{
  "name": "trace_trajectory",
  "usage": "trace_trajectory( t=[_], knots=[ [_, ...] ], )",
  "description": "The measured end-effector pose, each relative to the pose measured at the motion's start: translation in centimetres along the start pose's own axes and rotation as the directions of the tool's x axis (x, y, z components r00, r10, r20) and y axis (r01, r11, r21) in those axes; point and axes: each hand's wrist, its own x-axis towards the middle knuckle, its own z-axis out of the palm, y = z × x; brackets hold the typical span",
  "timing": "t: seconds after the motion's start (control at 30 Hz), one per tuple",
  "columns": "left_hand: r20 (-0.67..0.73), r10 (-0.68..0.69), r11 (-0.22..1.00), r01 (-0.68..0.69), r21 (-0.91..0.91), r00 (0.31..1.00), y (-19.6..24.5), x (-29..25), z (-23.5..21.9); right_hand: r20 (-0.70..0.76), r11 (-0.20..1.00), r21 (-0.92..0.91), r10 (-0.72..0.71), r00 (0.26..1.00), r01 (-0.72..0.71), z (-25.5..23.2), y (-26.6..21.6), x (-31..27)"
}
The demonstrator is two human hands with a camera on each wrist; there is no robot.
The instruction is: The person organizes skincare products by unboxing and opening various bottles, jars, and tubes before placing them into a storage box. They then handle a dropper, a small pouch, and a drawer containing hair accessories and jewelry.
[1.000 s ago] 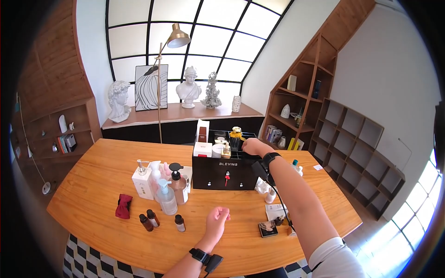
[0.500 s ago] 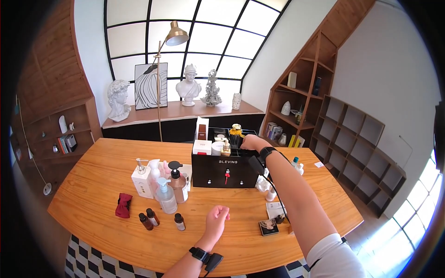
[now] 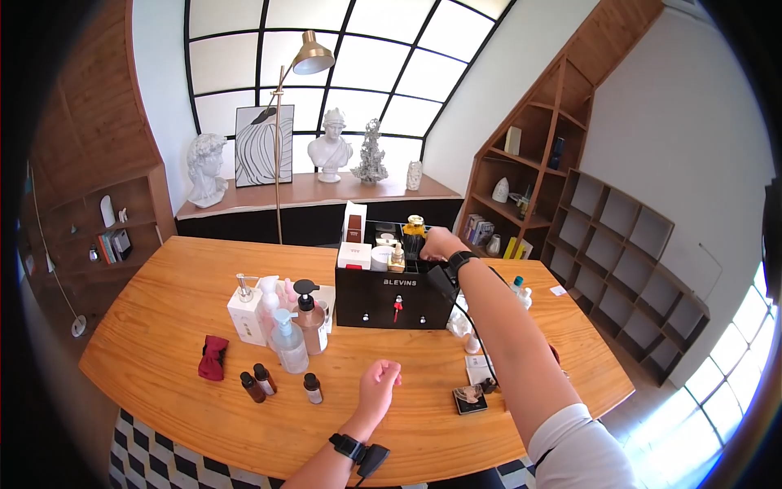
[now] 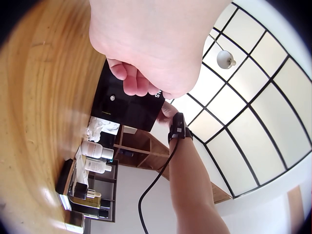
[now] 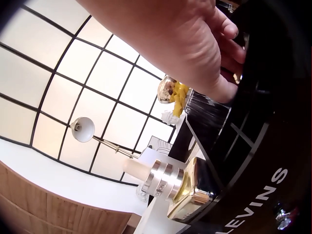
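Observation:
My right hand (image 3: 442, 244) reaches down into the right side of a black organizer box (image 3: 391, 303) lettered BLEVINS. In the right wrist view its curled fingers (image 5: 229, 51) dip below the rim, with a small gold glint by the fingertips; I cannot tell what they hold. Just left of them stands a dark ribbed bottle (image 5: 207, 114) with a gold cap and yellow bow. A gold dropper bottle (image 5: 192, 190) sits at the box's front. My left hand (image 3: 378, 386) hovers idle over the table front, fingers loosely curled around nothing.
Left of the box cluster pump bottles (image 3: 291, 346) and a white dispenser (image 3: 246, 316). A dark red bow (image 3: 213, 359) and small brown bottles (image 3: 313, 389) lie nearer. Under my right arm are a black compact (image 3: 470, 399) and a white booklet (image 3: 479, 368).
My right hand has shifted slightly toward the back of the box, its forearm moving a little left and uncovering something dark red beside it. My left hand stays nearly still.

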Motion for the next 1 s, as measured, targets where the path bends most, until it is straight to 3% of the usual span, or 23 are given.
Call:
trace_trajectory(
  t=[0.07,0.1,0.2,0.3,0.33,0.53,0.63,0.7,0.83,0.9,1.0],
  knots=[
    [0.003,-0.005,1.0,0.005,-0.026,1.0,0.2,-0.1,0.2,-0.055,1.0,-0.021,-0.002,0.998,0.001,-2.7,-1.0,-1.9],
    [0.003,-0.008,0.999,0.008,-0.039,1.0,0.3,-0.1,0.2,-0.15,0.992,-0.125,-0.011,0.989,-0.008,-3.7,-1.4,-2.9],
    [0.001,-0.008,1.0,0.008,-0.008,1.0,0.2,-0.1,0.3,-0.285,0.968,-0.246,-0.121,0.951,0.049,-3.6,0.3,-2.1],
    [0.013,-0.004,1.0,0.004,0.012,1.0,0.2,0.0,0.3,-0.31,0.961,-0.216,-0.235,0.921,0.172,-1.6,2.4,-0.6],
    [0.01,-0.007,1.0,0.006,0.021,1.0,0.2,0.0,0.3,-0.349,0.97,-0.13,-0.239,0.906,0.206,-1.2,2.6,-0.4],
    [0.01,-0.01,0.999,0.01,0.038,1.0,0.1,0.0,0.0,-0.419,0.931,-0.219,-0.361,0.833,0.293,-0.1,4.6,0.6],
    [-0.004,0.002,0.998,-0.001,0.07,1.0,0.0,0.2,0.2,-0.329,0.946,-0.207,-0.309,0.892,0.251,-0.4,4.9,1.4],
    [-0.004,0.019,0.996,-0.019,0.09,1.0,-0.4,0.2,-0.1,-0.353,0.907,-0.268,-0.405,0.844,0.323,-0.8,5.7,1.3],
    [-0.013,0.002,0.995,-0.001,0.098,1.0,0.0,0.2,0.0,-0.337,0.877,-0.269,-0.473,0.814,0.399,-6.9,3.4,-6.0],
    [-0.018,-0.013,0.994,0.015,0.109,1.0,-0.3,0.3,-0.2,-0.348,0.872,-0.13,-0.486,0.802,0.472,-9.5,2.9,-10.6],
    [0.0,-0.007,0.994,0.007,0.113,1.0,0.0,0.2,0.1,-0.27,0.877,0.035,-0.453,0.85,0.479,-10.8,2.4,-19.5]
  ],
)
